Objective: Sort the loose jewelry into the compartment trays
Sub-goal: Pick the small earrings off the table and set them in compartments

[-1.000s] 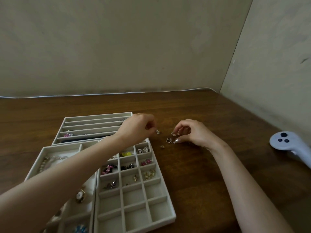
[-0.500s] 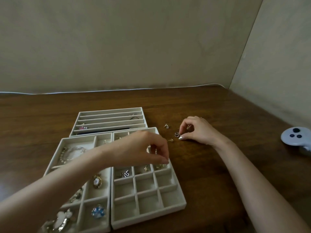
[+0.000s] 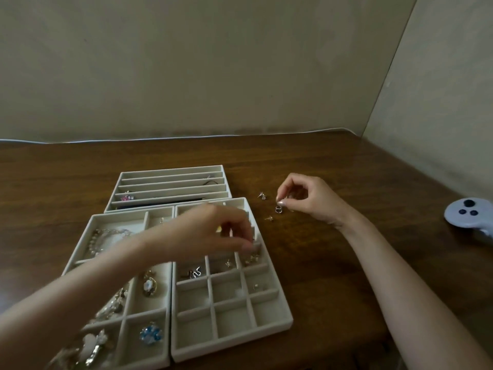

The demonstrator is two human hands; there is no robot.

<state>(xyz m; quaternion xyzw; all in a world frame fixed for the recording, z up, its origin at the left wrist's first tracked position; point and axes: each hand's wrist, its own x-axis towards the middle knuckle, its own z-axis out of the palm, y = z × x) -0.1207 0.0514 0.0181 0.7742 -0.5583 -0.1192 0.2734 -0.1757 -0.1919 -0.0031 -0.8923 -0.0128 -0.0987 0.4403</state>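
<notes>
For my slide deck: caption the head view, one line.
Left hand over the grid tray; right hand pinching a small piece beside loose earrings.

The light is dim, soft and even, with a dull greenish-yellow cast and no clear source. Shadows are faint: a soft one lies on the worktop (image 3: 333, 263) under the right hand (image 3: 306, 198) and its forearm. A pale sheen shows at the worktop's left edge. The left hand (image 3: 213, 231) and its forearm are smeared by motion blur; the right hand is sharper, though whatever its fingertips meet on is too small to resolve. The worktop's far edge bows with wide-angle distortion, and the near-left tray (image 3: 80, 252) is soft.
</notes>
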